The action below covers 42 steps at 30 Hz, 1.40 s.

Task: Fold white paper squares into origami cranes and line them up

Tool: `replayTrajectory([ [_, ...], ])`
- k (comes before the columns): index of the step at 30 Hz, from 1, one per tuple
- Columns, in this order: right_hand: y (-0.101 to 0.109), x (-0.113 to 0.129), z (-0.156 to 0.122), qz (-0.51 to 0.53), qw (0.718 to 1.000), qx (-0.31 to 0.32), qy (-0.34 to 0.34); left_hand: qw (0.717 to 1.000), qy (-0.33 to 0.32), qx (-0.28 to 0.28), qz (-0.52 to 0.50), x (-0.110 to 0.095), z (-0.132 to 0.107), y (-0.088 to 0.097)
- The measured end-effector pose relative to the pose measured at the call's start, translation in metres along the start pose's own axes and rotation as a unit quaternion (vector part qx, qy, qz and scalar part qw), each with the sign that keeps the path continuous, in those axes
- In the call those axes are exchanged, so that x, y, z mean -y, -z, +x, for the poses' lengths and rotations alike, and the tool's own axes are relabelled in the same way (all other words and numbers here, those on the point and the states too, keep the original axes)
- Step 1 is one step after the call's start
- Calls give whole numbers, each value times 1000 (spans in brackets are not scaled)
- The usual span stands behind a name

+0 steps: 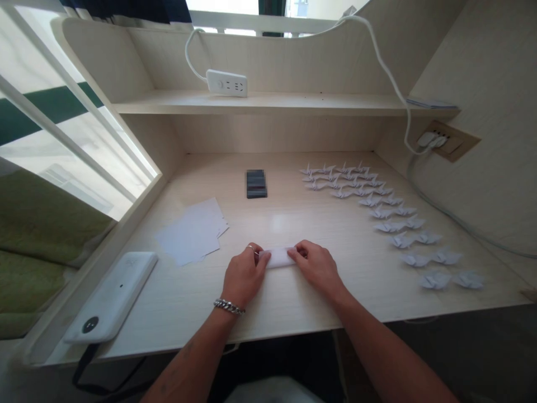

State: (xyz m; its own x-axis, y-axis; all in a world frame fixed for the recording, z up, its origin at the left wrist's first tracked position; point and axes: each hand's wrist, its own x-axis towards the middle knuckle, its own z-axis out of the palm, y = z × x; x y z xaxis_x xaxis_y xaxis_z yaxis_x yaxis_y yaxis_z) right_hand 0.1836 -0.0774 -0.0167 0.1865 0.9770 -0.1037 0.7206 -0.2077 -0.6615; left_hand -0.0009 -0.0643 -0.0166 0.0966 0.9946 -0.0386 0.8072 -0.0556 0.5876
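A folded sheet of white paper [278,258] lies at the front middle of the desk, between my two hands. My left hand [246,270], with a ring and a chain bracelet, pinches its left end between thumb and curled fingers. At the right end, my right hand [314,266] grips it the same way, thumb on top. The undersides of the fingers are hidden. Left of my hands lies a loose pile of white paper sheets [191,232]. Rows of folded white paper cranes [369,196] stand along the right side.
A dark, blurred rectangular object [256,183] lies at mid-desk. The long white device [115,296] with a black strap rests at the left front. On the shelf [285,101] sits a white power strip [227,83]. A white cable [388,67] hangs to the wall socket [448,140].
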Motion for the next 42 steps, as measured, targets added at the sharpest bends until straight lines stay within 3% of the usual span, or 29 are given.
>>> replayTrajectory([
  [7,1,4,2,4,1000,-16,-25,999,39,-7,30,-8,0,1],
  [12,1,4,3,26,999,6,-27,998,46,-1,37,-10,1,1],
  [19,4,9,9,-22,998,29,-50,995,88,-5,42,-9,3,0],
  [42,4,8,16,-74,996,38,-23,988,138,-15,61,-10,7,0],
])
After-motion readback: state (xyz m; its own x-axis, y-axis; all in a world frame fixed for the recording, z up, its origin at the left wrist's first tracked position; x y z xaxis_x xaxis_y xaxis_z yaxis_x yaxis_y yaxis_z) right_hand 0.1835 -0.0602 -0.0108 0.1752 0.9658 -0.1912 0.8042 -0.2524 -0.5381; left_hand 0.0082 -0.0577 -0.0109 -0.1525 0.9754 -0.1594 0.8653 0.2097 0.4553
